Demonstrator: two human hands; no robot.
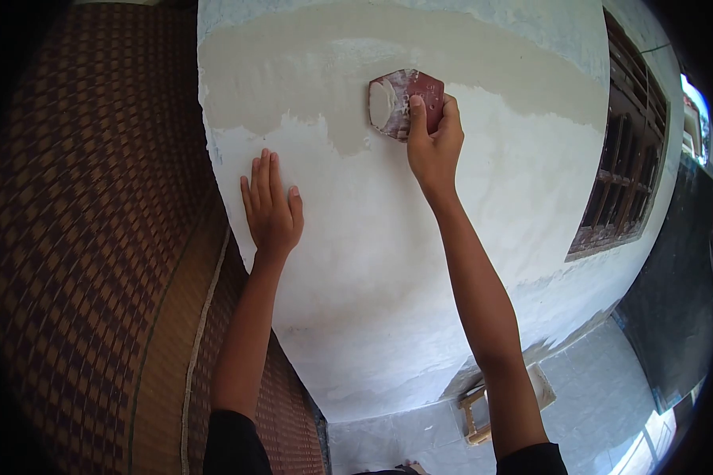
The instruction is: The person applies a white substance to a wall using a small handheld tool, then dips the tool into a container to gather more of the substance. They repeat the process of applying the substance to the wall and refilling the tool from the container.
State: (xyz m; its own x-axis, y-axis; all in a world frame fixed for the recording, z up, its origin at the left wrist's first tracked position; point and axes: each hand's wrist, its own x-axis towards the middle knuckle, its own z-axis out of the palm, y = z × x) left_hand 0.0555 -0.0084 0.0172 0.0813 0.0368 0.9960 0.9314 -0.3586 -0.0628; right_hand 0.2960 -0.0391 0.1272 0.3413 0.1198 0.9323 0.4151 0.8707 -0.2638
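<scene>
My right hand (436, 146) grips a dark red scraper (432, 91) from its right side, thumb on its face. Whitish paste is smeared over the scraper's left part, which lies close to the wall (356, 237). My left hand (273, 210) rests on the wall near its left edge, fingers stretched upward, holding nothing. A wide band of damp grey-beige plaster (277, 71) runs across the upper wall, with a ragged lower edge above my left hand. Below the band the wall is white.
A woven brown mat (79, 198) stands on the left beside the wall's edge. To the right is a barred wooden window (626, 166) and a dark panel (681, 277). A small wooden stool (475, 416) is on the tiled floor (586, 380).
</scene>
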